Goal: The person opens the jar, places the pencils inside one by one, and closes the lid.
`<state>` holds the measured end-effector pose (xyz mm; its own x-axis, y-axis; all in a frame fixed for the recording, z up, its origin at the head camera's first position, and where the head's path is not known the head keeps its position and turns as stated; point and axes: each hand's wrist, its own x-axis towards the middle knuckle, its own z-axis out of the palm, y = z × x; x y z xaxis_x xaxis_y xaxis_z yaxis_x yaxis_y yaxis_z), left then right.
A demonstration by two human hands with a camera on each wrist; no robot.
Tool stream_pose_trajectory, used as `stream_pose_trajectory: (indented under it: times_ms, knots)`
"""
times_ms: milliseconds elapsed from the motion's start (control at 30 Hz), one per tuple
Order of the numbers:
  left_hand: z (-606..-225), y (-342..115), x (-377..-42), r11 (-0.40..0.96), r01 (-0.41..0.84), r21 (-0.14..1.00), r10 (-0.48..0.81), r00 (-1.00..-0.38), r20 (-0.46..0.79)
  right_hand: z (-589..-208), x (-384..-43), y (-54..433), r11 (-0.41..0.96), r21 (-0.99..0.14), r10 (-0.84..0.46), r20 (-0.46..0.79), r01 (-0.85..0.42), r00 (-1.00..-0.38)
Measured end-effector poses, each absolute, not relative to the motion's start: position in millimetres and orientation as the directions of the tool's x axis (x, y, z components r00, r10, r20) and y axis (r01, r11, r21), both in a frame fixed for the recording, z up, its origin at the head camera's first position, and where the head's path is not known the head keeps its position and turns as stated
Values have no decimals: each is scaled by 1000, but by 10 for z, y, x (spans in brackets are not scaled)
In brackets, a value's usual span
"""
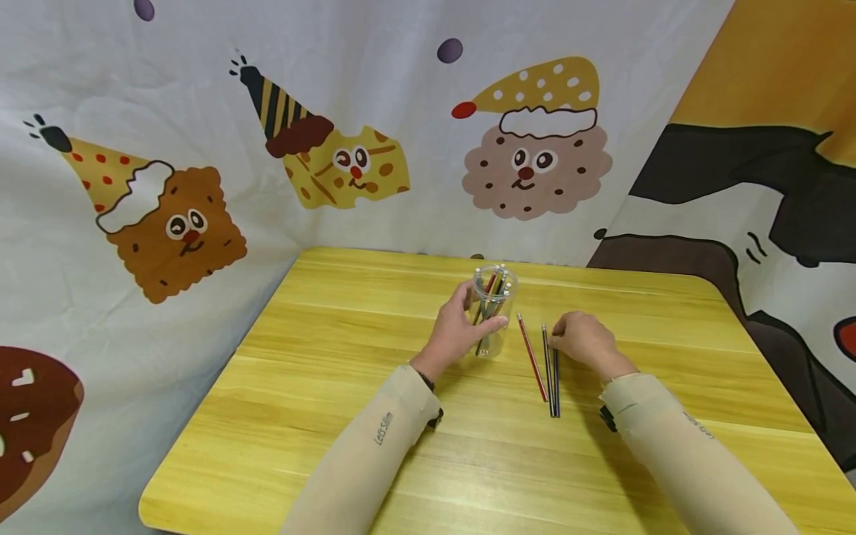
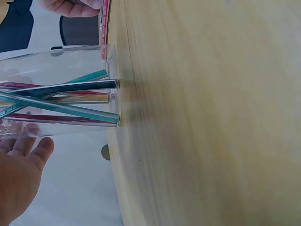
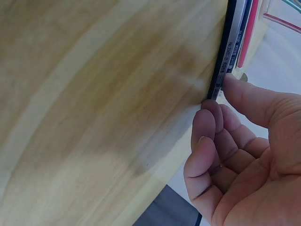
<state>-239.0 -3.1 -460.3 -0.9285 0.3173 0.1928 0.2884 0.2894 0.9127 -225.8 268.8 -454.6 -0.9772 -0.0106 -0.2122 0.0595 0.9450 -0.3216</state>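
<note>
My left hand [image 1: 455, 332] holds a clear plastic jar [image 1: 493, 347] upright on the table, thumb across its near side and fingers behind. Inside stand several pencils [image 2: 70, 89] in teal, red, yellow and black, leaning across each other. To the jar's right, my right hand [image 1: 585, 342] pinches the far end of a dark blue pencil [image 1: 556, 390] between thumb and index finger; the right wrist view shows both fingertips at that end. Another dark pencil [image 1: 548, 371] lies close beside it. A red pencil [image 1: 533, 360] lies between that one and the jar.
The wood-grain table [image 1: 301, 386] carries all of this. Behind it hangs a white cloth [image 1: 374, 89] printed with cartoon biscuits and cheese, meeting the table's back edge close behind the jar.
</note>
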Motion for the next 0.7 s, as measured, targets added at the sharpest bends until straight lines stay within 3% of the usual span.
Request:
stream_pose_trajectory:
  times_ms: [700]
  knots:
    - [-4584, -42, -2379, 285, 289, 914, 325, -926, 191, -4464, -2285, 2725, 955, -270, 28, -339, 126, -940]
